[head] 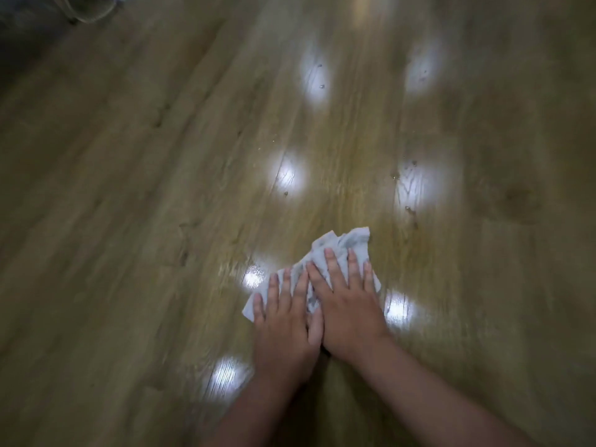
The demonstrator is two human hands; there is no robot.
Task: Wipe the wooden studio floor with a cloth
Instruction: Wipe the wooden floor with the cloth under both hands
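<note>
A crumpled white cloth point(346, 245) lies flat on the wooden floor point(129, 188) in the lower middle of the view. My left hand point(283, 317) presses on its near left part, fingers spread. My right hand point(346, 301) lies beside it on the cloth's right part, palm down, its thumb side overlapping my left hand. Both hands press the cloth against the floor rather than curl around it. The far corner of the cloth sticks out beyond my fingertips.
Small water drops point(409, 209) dot the shiny boards ahead of the cloth, among bright reflections of ceiling lights point(287, 175). A dark object with a pale looped shape point(87, 9) sits at the top left corner. The picture is motion-blurred.
</note>
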